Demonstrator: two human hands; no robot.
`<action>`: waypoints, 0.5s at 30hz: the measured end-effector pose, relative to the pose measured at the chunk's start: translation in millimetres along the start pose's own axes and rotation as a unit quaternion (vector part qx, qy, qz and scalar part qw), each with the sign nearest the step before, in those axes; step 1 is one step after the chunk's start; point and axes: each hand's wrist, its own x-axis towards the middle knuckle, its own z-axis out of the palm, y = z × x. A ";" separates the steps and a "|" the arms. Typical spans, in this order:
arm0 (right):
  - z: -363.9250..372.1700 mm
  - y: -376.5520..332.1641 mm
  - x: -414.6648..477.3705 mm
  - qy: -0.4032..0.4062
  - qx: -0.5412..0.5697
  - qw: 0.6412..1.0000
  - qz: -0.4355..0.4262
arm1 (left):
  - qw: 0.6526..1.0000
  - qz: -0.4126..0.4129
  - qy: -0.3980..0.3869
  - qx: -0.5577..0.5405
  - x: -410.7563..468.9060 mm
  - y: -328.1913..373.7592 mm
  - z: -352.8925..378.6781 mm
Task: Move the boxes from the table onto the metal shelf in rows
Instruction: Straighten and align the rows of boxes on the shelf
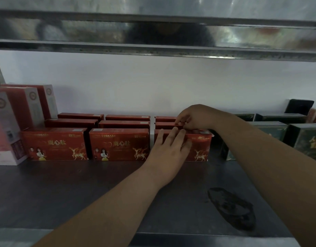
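On the metal shelf (pixel 64 184) the red boxes (pixel 119 145) stand in three files. The left hand (pixel 168 148) rests straight fingers on the front box (pixel 200 147) of the 3 o'clock file. At its 12 o'clock, the right hand (pixel 192 116) pinches the second box (pixel 165 125) by its top edge with curled fingers

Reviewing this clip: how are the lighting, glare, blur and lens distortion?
Head view: dim overall, the dark shelf nearly black; smeared reflections and pale glare on the upper rail, which the wide lens slightly bows; tall boxes at the left edge blurred; print on the red boxes soft.
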 end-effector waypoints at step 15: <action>4.5 -11.8 28.7 0.005 -0.001 0.999 0.049 | 0.999 -0.002 0.023 -0.028 0.6 -2.0 8.2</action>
